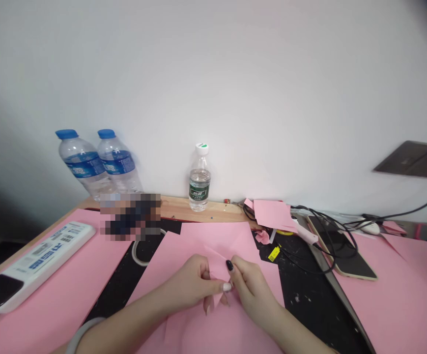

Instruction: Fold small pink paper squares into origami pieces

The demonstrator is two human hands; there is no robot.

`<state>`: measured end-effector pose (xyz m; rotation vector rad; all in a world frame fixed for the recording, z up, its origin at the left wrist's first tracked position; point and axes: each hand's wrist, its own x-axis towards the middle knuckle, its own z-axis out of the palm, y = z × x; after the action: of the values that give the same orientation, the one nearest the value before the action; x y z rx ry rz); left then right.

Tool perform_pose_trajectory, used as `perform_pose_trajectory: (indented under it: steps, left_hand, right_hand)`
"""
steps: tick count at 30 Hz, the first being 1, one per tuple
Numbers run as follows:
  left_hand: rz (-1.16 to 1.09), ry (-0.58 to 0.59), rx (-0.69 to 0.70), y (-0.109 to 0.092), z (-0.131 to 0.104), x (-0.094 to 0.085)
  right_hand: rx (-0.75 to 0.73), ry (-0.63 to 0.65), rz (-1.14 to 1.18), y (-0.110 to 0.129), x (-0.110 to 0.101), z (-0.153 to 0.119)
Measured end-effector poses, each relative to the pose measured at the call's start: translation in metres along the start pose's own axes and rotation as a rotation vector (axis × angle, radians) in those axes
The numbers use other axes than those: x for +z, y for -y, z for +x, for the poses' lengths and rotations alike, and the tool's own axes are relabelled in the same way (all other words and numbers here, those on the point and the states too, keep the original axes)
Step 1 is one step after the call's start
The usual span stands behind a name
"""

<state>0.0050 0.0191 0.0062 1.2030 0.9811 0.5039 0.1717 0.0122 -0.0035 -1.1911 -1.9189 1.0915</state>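
Note:
Between my two hands is a folded piece of pink paper (217,269), pinched from both sides near the front middle of the table. My left hand (194,282) grips its left side, the thumb pressed across the front. On the right side, my right hand (248,282) pinches the paper with thumb and fingers. Parts of the folds are hidden behind the fingers. Under the hands lie larger pink sheets (154,280), close in colour to the held piece, so its lower outline is hard to make out.
A white power bank-like device (43,260) lies at left. Two blue-capped bottles (84,164) and a small water bottle (199,182) stand by the wall. Pink scraps (274,214), black cables (331,260) and a phone (349,255) lie at right. Further pink sheets (386,290) lie beyond.

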Motion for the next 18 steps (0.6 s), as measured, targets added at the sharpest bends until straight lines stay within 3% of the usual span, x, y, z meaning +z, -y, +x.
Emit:
perform_pose_trajectory:
  steps: [5,7,9,12,14,18]
  left_hand:
    - [-0.061,0.126,0.076,-0.003,0.001,-0.003]
    - [-0.093,0.064,0.116,-0.004,0.003,-0.004]
    - [-0.138,-0.073,0.170,-0.003,0.005,-0.004]
    - [-0.127,-0.228,0.217,0.001,0.006,-0.007]
    - [-0.072,-0.258,0.228,0.004,0.007,-0.008]
    - [0.027,-0.228,0.244,0.006,0.005,-0.007]
  right_hand:
    - [-0.009,-0.008,0.036,-0.001,0.000,0.000]
    - [-0.003,-0.053,0.089,-0.001,-0.001,0.001]
    - [0.013,-0.074,0.154,-0.001,-0.002,0.003]
    - [0.040,-0.025,0.221,-0.001,-0.003,0.005]
    - [0.052,-0.045,0.277,-0.002,-0.003,0.007]
    - [0.083,-0.213,0.398,-0.006,-0.004,0.012]
